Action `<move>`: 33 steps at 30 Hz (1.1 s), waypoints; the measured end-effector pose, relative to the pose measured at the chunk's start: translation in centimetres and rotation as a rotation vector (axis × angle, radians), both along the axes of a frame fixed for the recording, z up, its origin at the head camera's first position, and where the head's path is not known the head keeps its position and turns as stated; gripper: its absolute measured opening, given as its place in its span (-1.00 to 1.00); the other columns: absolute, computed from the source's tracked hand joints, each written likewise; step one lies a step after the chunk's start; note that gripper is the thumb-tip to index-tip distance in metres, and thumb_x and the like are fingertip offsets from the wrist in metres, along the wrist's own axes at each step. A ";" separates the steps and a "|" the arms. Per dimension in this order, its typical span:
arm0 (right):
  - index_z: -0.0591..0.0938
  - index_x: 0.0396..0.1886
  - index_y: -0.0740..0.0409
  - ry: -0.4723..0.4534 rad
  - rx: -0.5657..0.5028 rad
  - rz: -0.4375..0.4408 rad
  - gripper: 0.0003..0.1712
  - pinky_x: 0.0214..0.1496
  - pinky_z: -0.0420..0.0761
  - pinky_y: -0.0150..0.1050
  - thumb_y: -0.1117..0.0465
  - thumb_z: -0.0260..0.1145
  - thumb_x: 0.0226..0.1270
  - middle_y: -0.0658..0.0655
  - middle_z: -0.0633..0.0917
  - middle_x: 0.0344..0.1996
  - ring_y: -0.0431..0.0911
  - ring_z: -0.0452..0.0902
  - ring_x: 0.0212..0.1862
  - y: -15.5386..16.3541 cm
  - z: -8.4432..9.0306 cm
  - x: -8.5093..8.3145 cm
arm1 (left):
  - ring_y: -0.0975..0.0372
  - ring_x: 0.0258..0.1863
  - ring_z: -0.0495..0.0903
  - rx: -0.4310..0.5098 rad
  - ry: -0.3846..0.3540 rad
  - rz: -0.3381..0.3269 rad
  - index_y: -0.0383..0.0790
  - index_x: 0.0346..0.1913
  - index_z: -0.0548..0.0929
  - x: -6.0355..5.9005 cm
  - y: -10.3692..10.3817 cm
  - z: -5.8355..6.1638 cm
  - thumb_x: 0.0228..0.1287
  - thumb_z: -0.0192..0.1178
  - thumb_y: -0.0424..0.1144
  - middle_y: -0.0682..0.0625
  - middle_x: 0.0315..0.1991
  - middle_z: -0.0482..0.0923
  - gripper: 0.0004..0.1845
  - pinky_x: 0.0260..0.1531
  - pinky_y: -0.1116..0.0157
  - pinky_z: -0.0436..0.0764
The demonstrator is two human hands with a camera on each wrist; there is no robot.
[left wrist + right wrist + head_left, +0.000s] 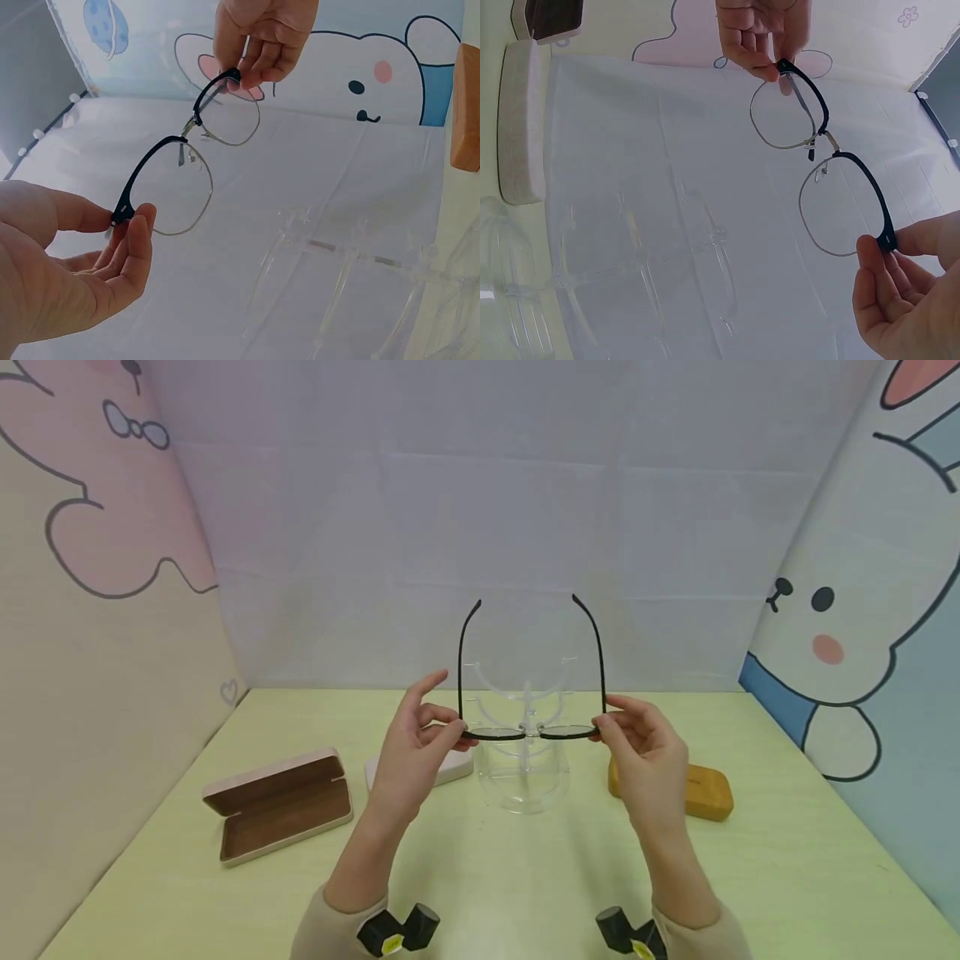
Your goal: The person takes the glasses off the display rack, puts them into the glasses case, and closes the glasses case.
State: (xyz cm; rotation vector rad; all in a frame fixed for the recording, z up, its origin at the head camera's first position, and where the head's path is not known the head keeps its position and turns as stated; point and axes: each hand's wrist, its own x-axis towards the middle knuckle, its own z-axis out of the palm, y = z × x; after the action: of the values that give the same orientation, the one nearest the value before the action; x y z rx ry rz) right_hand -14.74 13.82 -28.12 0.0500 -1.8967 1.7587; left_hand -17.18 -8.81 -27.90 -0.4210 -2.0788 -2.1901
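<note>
A pair of eyeglasses (502, 734) with black upper rims and thin metal lower rims is held up in the air, both temples unfolded and pointing away. My left hand (417, 745) pinches the left hinge corner between thumb and fingers, its index finger raised in the head view. At the opposite corner my right hand (647, 752) pinches the frame the same way. In the left wrist view the lenses (176, 191) are see-through. Behind the glasses stands a clear plastic display stand (527, 777) with several curved tiers, partly overlapped by them in the head view.
An open glasses case (288, 814) with brown lining lies at the left of the table (517, 877). A closed whitish case (453, 767) sits partly behind my left hand. A mustard-yellow case (708, 792) lies behind my right hand. White cloth (495, 527) hangs at the back.
</note>
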 end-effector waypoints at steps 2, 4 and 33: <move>0.58 -0.11 0.29 0.018 -0.016 0.012 -0.74 -0.36 0.50 -0.49 0.38 0.26 0.17 -0.01 0.64 -0.47 -0.20 0.57 -0.46 0.1 -0.1 0.0 | 0.23 -0.45 0.63 0.013 0.034 0.006 -0.01 0.25 0.29 0.0 0.0 -0.2 0.22 0.05 -0.48 -0.03 -0.36 0.47 -0.44 -0.15 0.28 0.57; 0.58 -0.11 0.32 0.032 -0.025 0.026 -0.74 -0.34 0.52 -0.48 0.39 0.25 0.17 0.00 0.64 -0.47 -0.19 0.57 -0.46 0.2 -0.1 0.0 | 0.25 -0.46 0.62 0.018 0.073 0.009 -0.10 0.21 0.34 -0.1 0.1 -0.4 0.21 0.06 -0.49 -0.04 -0.35 0.47 -0.50 -0.20 0.29 0.59; 0.59 -0.14 0.40 0.090 0.238 0.224 -0.78 -0.17 0.51 -0.48 0.38 0.09 0.31 -0.10 0.61 -0.36 -0.23 0.56 -0.33 1.1 -0.5 0.0 | 0.29 -0.52 0.59 0.027 0.002 0.010 -0.21 0.09 0.49 -0.6 -0.4 -0.6 0.19 0.06 -0.52 -0.03 -0.39 0.46 -0.61 -0.23 0.27 0.60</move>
State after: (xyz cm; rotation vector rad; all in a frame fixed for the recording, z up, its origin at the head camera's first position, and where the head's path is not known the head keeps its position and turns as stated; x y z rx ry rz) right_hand -14.78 14.88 -28.65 0.4374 -2.0899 1.6276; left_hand -17.75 -9.24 -28.47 -0.4096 -2.0431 -2.2085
